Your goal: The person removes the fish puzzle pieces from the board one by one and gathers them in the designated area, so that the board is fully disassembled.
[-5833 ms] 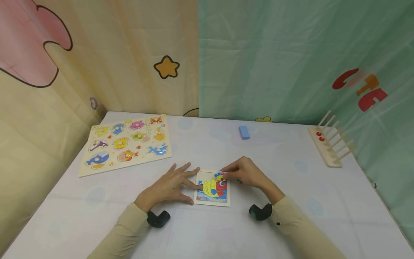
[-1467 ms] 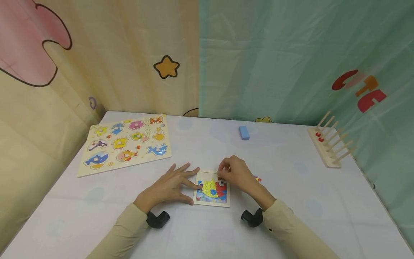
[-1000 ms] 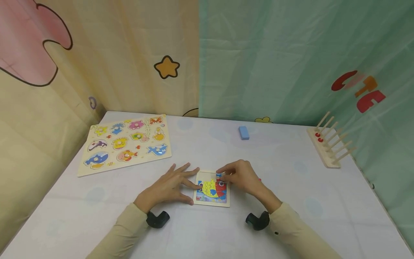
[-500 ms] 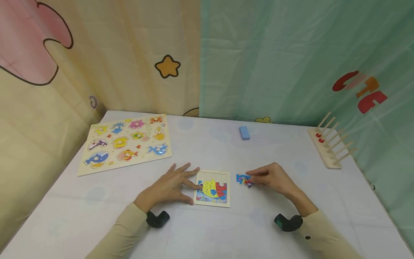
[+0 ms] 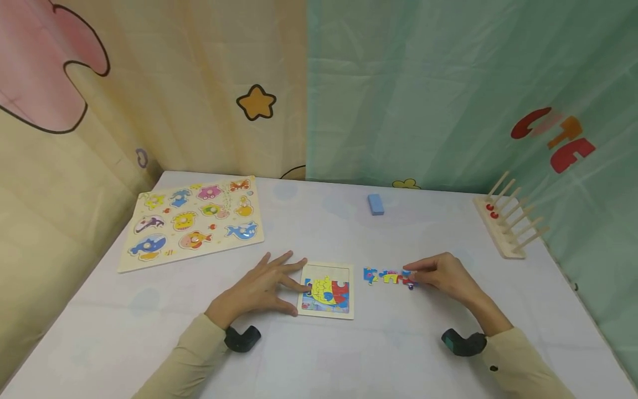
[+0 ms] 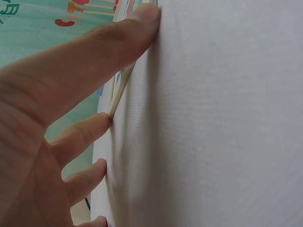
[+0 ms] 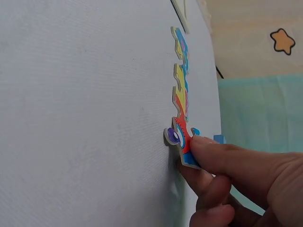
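In the head view, a small square jigsaw puzzle in a wooden tray shows a yellow and red fish, with its upper strip bare wood. My left hand rests with fingers spread at the tray's left side, thumb and index finger touching it. To the right, my right hand pinches a red and blue puzzle piece with a purple eye between thumb and fingers. Two more pieces lie in a row beside it: a blue and yellow piece and a mostly yellow piece.
A large wooden animal peg puzzle lies at the back left. A blue block is toward the table's far edge. At the right stands a wooden peg rack with red beads on it. Curtains rise behind the white table.
My right hand has left the tray's upper right corner, taking the red and blue piece right to the end of the loose row. The left hand stays in place.
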